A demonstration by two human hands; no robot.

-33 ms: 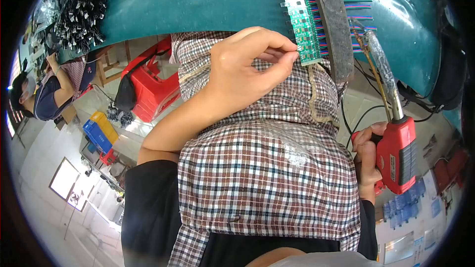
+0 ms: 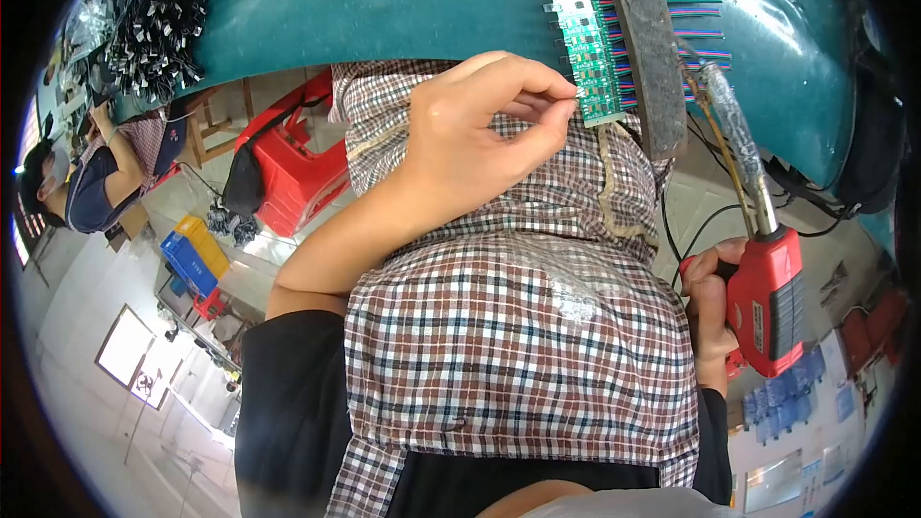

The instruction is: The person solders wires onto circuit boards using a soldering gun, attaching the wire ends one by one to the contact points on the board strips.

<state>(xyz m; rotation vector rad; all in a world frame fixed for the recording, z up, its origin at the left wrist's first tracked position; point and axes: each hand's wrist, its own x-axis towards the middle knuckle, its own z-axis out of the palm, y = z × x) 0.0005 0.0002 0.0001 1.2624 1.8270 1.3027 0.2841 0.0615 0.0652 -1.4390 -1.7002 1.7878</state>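
My left hand (image 2: 489, 125) is closed in a pinch at the near end of a strip of green circuit boards (image 2: 585, 38). Whatever its thumb and forefinger hold at the strip's left edge is too small to make out. Small metal connectors stick out along that edge. A long dark bar (image 2: 645, 48) lies across thin coloured wires (image 2: 691, 11) that run right from the boards. My right hand (image 2: 708, 302) is wrapped round the red handle of a soldering gun (image 2: 767, 302). Its metal barrel points up toward the wires, with a thin feed tube alongside; the tip is right of the bar.
A teal mat (image 2: 384, 10) covers the table. Bundles of black cables (image 2: 158, 29) lie at its far left. A red stool (image 2: 297, 173) stands left of my plaid apron (image 2: 518, 345). Another person (image 2: 106, 168) sits at the left. Black cords hang at the right.
The soldering gun has shifted very slightly to the left, its barrel tilting a little. My left hand and the boards look the same.
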